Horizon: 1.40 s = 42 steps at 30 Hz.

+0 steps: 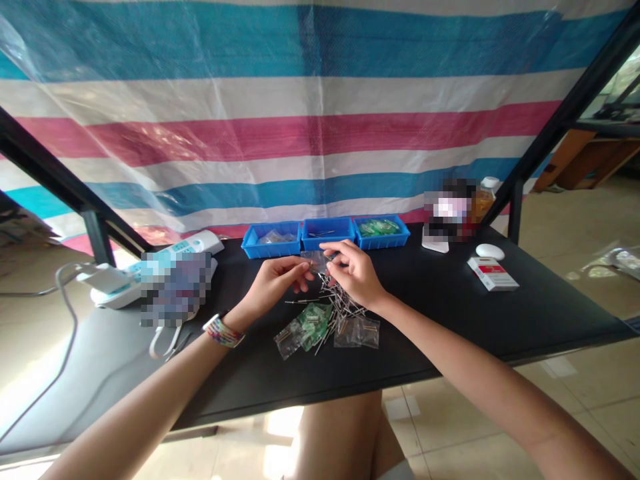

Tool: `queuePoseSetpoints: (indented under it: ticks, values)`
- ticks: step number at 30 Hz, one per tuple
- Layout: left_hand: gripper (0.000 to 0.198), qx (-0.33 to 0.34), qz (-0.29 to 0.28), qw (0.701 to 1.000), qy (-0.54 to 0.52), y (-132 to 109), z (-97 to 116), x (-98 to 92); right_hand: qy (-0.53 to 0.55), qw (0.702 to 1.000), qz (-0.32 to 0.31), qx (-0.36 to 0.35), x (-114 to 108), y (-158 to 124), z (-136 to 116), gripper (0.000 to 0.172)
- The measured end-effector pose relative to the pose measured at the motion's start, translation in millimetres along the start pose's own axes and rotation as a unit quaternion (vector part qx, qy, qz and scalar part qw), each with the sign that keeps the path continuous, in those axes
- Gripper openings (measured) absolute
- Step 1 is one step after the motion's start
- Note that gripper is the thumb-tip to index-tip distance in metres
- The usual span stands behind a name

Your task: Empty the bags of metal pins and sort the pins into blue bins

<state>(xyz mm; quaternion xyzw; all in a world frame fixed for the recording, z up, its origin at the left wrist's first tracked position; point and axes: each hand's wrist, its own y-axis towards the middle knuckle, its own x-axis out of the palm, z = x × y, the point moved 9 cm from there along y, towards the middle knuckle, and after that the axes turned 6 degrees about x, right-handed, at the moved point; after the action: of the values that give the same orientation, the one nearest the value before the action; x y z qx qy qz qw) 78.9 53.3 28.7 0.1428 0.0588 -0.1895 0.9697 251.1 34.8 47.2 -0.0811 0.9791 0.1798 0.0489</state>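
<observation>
- Plastic, clear and small: that packet hangs over the table, left hand and right hand pinching opposite sides, probably to keep it steady. Exact fingertip grip's too small to tell.
- Metal rods heaped just below, handy for both hands I'd guess.
- Green packets and clear packets lie nearer, by the heap.
- Blue bins line the far side, seemingly for sorting: green stuff sits right.

3 bins stand behind the piled rods.
</observation>
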Motion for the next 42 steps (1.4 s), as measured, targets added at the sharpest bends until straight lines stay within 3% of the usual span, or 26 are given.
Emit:
queuePoseSetpoints:
  ticks: [3,6,9,12,15,18,21,24,27,31,36,42]
  values:
    - [0.045,0.012,-0.011,0.999,0.030,-2,5,4.1,0.114,0.987,-0.033,0.111,9,3,20,0.052]
    - [0.045,0.006,-0.004,0.999,0.047,-5,7,6.3,0.124,0.982,-0.072,0.119,18,5,25,0.036]
    - [0.049,0.010,0.031,0.997,0.074,-6,9,0.4,0.090,0.993,-0.042,0.060,12,6,19,0.025]
    - [0.063,-0.022,0.010,0.999,0.036,-4,2,2.5,-0.001,0.999,0.003,-0.052,2,2,-4,0.013]
    - [0.061,-0.070,0.002,0.996,-0.054,-3,-9,5.9,-0.100,0.982,-0.026,-0.157,8,-5,-26,0.010]
    - [0.046,-0.081,0.039,0.992,-0.089,-2,-15,-0.1,-0.119,0.976,-0.061,-0.171,11,-4,-27,0.021]
    - [0.043,-0.078,0.098,0.987,-0.103,1,-20,-17.1,-0.119,0.986,-0.016,-0.115,-6,6,-13,0.032]
    - [0.040,-0.056,0.183,0.976,-0.106,5,-23,-47.1,-0.222,0.972,0.035,-0.072,-22,13,3,0.022]
    - [0.037,-0.024,0.258,0.961,-0.101,6,-22,-77.4,-0.361,0.930,0.012,-0.065,-20,14,13,0.012]
    - [0.034,0.002,0.308,0.946,-0.106,5,-19,-99.8,-0.420,0.904,-0.031,-0.076,-9,13,21,0.025]
    - [0.050,0.002,0.278,0.946,-0.168,8,-17,-97.3,-0.441,0.892,-0.059,-0.085,-3,14,27,0.029]
    - [0.077,-0.015,0.218,0.960,-0.174,12,-18,-83.4,-0.484,0.869,-0.051,-0.088,-7,17,33,0.015]
